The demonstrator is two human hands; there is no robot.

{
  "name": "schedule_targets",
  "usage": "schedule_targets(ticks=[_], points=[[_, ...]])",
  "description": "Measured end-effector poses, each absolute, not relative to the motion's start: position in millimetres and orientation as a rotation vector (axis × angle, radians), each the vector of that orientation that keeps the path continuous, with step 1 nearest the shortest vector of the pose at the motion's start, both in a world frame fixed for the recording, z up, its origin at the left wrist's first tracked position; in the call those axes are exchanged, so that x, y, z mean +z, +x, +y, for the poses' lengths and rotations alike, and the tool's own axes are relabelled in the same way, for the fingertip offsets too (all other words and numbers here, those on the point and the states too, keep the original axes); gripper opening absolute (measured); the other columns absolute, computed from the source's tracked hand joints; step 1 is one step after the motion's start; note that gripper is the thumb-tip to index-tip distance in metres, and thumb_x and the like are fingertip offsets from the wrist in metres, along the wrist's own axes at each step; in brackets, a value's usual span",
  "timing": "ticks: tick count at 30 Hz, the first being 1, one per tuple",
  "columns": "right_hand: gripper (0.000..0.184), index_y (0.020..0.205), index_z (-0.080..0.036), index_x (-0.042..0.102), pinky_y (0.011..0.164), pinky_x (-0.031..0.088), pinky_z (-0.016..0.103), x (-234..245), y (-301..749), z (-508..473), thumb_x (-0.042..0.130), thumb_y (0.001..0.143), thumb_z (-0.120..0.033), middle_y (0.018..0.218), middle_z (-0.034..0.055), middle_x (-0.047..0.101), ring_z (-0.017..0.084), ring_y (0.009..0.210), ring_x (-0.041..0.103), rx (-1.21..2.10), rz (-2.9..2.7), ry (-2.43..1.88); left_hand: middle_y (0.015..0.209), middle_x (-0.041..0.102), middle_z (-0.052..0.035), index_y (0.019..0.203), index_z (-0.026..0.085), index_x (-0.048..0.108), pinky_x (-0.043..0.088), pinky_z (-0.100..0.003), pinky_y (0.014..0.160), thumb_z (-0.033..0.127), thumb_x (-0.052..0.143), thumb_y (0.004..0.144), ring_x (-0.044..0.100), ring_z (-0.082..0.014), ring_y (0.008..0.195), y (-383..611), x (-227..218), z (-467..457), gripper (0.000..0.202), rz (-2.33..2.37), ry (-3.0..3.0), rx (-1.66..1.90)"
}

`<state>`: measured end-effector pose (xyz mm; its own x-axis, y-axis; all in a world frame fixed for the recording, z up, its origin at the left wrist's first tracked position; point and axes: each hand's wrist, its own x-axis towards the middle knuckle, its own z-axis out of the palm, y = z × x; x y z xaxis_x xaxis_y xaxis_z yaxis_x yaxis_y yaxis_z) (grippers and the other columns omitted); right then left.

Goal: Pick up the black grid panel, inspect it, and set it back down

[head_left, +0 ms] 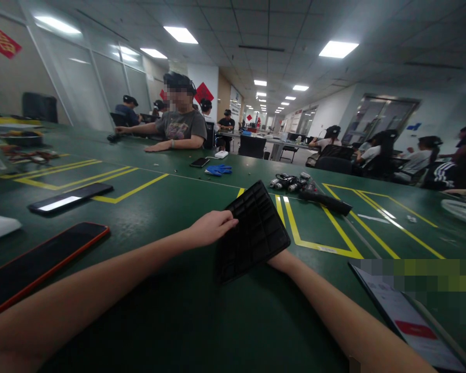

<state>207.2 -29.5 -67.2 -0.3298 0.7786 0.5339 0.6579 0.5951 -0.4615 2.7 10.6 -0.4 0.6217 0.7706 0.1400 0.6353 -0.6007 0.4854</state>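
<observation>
A black gridded tray (pixel 256 230) is held tilted above the green table (pixel 170 207) in front of me. My left hand (pixel 211 226) grips its left edge with fingers curled over the rim. My right hand is hidden behind the tray; only its wrist (pixel 283 261) shows at the tray's lower right corner, so its fingers cannot be seen.
A phone with a red case (pixel 38 264) and a black phone (pixel 69 197) lie at left. Small metal parts (pixel 291 182) and a black tool (pixel 326 202) sit beyond the tray. A tablet (pixel 407 316) lies at right. Blue gloves (pixel 219 169) and a seated person (pixel 178 129) are across the table.
</observation>
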Motion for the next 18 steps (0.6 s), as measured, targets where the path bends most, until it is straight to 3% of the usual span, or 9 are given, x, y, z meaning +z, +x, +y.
schedule_targets(ticks=[5,9,12,15,18], points=[[0.048,0.121,-0.011,0.049,0.102,0.034,0.045,-63,204,-32,0.045,0.082,-0.038,0.134,0.0152,0.044,0.030,0.124,0.038,0.252,-2.035,-1.114,0.060,0.054,-0.0001,0.071,0.016,0.051,0.033,-0.023,0.051,0.038,0.048,0.078,0.049,-0.0130,0.055,6,-2,9,0.023,1.084,2.290,0.579],[0.042,0.112,-0.011,0.056,0.102,0.035,0.043,-55,200,-34,0.039,0.085,-0.038,0.120,0.0139,0.058,0.026,0.114,0.049,0.204,-2.083,-1.049,0.060,0.054,-0.0004,0.072,0.016,0.044,0.030,-0.022,0.043,0.026,0.046,0.073,0.041,-0.0093,0.045,8,0,12,0.010,1.068,1.661,0.651],[0.044,0.117,-0.013,0.054,0.103,0.035,0.041,-47,197,-37,0.037,0.086,-0.038,0.121,0.0120,0.057,0.024,0.114,0.050,0.259,-2.118,-1.001,0.066,0.052,-0.0009,0.071,0.016,0.040,0.028,-0.020,0.042,0.025,0.046,0.068,0.043,-0.0083,0.049,7,2,14,0.011,0.952,1.301,0.681],[0.045,0.119,-0.013,0.052,0.102,0.035,0.042,-46,197,-39,0.039,0.084,-0.040,0.125,0.0124,0.054,0.026,0.115,0.049,0.338,-2.083,-1.016,0.064,0.045,0.0028,0.076,0.017,0.043,0.023,-0.019,0.042,0.033,0.055,0.065,0.039,-0.0075,0.050,5,1,14,0.022,0.976,1.447,0.633],[0.049,0.118,-0.010,0.052,0.101,0.036,0.043,-53,199,-37,0.044,0.081,-0.042,0.130,0.0154,0.049,0.029,0.116,0.047,0.371,-2.000,-1.043,0.065,0.045,0.0038,0.091,0.016,0.049,0.029,-0.021,0.048,0.042,0.063,0.062,0.042,-0.0098,0.055,2,-1,12,0.041,1.059,1.944,0.521]])
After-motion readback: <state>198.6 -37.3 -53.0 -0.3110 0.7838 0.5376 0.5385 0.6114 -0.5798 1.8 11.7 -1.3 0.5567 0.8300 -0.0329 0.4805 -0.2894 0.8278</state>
